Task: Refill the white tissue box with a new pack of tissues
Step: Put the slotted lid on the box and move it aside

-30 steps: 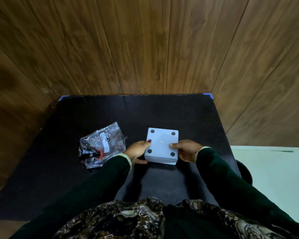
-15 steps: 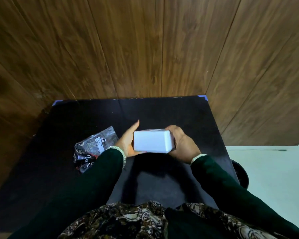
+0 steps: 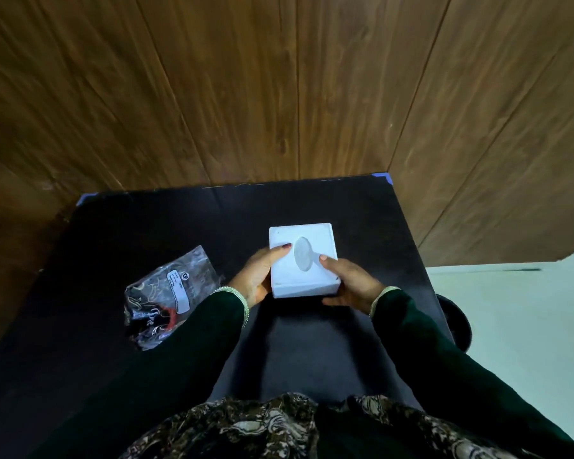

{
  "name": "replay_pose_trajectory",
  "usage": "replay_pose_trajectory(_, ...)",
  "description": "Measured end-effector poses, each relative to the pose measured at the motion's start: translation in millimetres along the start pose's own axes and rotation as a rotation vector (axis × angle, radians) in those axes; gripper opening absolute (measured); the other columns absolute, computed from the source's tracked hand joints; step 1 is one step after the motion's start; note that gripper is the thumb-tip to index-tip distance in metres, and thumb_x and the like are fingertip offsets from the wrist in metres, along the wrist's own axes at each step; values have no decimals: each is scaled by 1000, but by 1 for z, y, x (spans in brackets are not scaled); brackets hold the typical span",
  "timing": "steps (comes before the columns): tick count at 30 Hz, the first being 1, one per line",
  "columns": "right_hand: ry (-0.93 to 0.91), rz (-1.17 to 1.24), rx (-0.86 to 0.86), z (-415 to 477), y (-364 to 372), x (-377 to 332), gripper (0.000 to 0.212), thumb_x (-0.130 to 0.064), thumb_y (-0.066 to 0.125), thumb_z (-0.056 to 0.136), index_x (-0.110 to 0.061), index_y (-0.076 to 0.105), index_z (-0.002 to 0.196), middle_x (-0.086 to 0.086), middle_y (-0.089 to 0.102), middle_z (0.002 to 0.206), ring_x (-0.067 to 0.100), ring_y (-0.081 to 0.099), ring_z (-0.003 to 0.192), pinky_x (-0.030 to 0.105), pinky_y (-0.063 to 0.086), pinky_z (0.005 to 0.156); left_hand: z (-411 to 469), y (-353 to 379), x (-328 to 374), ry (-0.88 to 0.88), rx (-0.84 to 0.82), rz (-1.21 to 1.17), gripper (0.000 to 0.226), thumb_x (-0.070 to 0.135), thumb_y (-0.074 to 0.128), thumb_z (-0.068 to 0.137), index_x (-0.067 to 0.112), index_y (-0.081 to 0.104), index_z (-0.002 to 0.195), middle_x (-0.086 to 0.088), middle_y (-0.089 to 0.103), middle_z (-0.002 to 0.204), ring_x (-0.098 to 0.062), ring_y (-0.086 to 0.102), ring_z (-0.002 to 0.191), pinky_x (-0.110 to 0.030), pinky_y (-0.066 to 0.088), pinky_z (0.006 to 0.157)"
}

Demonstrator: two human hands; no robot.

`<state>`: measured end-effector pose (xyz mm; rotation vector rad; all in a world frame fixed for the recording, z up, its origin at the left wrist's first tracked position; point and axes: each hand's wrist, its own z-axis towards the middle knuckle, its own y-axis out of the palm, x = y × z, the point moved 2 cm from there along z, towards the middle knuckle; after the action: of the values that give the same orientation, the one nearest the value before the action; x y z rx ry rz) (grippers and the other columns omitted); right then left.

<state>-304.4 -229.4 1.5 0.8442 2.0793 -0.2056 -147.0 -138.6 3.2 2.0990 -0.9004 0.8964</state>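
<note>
Both hands grasp a white tissue box (image 3: 304,260) at table (image 3: 146,226) centre, oval slot up: left hand (image 3: 257,276) at its 9 o'clock side, right hand (image 3: 352,281) at 3. Tissue pack (image 3: 169,294) lies near, at 8 o'clock. Best to keep it level, then find the opening panel.

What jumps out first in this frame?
The white tissue box, oval slot up, bright against the black table at centre, gripped by the left hand and right hand. Left of it lies a shiny patterned tissue pack, untouched.
</note>
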Motion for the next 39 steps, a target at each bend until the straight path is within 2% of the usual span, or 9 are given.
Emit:
replay_pose_trajectory(4, -69, 70, 70, 16, -14, -10, 24, -41, 53, 90, -22, 63, 100, -5, 67, 91, 11, 62, 85, 27, 51, 69, 17, 13, 10, 58, 12, -11, 45, 30, 58, 88, 6, 55, 126, -16, 64, 121, -25, 65, 99, -31, 59, 76)
replay_pose_trajectory(7, -86, 140, 163, 32, -27, -23, 28, -42, 54, 90, -20, 62, 104, -2, 67, 97, 13, 62, 88, 28, 51, 71, 30, 24, 19, 35, 8, 46, 40, 33, 58, 88, 15, 57, 123, -8, 67, 117, -20, 65, 99, -30, 58, 72)
replay_pose_trajectory(10, -73, 255, 240, 49, -39, -39, 24, -42, 53, 90, -20, 63, 93, -3, 66, 92, 13, 61, 84, 28, 50, 70, 45, 33, 27, -2, 9, 141, 17, 34, 55, 90, 31, 59, 106, 8, 66, 102, -12, 60, 97, -29, 49, 81)
replay_pose_trajectory(14, -61, 283, 317, 70, -54, -52, 30, -45, 54, 89, -19, 61, 102, -3, 65, 94, 13, 61, 86, 27, 51, 71, 69, 43, 32, 33, 19, 170, 36, 28, 51, 93, 30, 49, 129, 6, 60, 112, -14, 55, 107, -34, 40, 95)
replay_pose_trajectory(18, -54, 236, 428, 92, -64, -67, 41, -47, 55, 88, -14, 57, 112, 2, 61, 104, 18, 59, 94, 27, 51, 67, 88, 48, 40, 54, 15, 158, 41, 23, 47, 95, 30, 43, 136, 8, 56, 117, -10, 52, 106, -36, 36, 100)
replay_pose_trajectory(25, -106, -41, 587, 114, -84, -70, 43, -53, 53, 87, -10, 59, 88, 3, 58, 82, 20, 57, 76, 33, 51, 68, 103, 56, 40, 45, -24, 171, 47, 17, 43, 97, 30, 35, 141, 10, 53, 123, -8, 48, 113, -34, 30, 103)
replay_pose_trajectory(29, -111, -176, 664, 118, -91, -61, 46, -57, 53, 84, -11, 59, 87, 8, 60, 90, 32, 63, 95, 48, 51, 93, 103, 57, 37, 58, -11, 220, 49, 18, 44, 97, 29, 33, 143, 9, 53, 126, -8, 49, 113, -30, 34, 95)
replay_pose_trajectory(35, -90, -196, 670, 116, -88, -63, 48, -58, 51, 84, -11, 59, 91, 9, 59, 92, 29, 58, 88, 46, 50, 94, 99, 60, 39, 71, 48, 273, 47, 21, 45, 96, 27, 35, 142, 10, 53, 119, -8, 50, 106, -27, 40, 85)
replay_pose_trajectory(39, -51, -151, 657, 110, -85, -59, 58, -58, 50, 84, -5, 63, 106, 9, 60, 99, 30, 59, 98, 45, 50, 95, 92, 59, 38, 94, 117, 295, 37, 22, 46, 96, 17, 48, 133, 4, 55, 110, 0, 51, 79, -16, 43, 61)
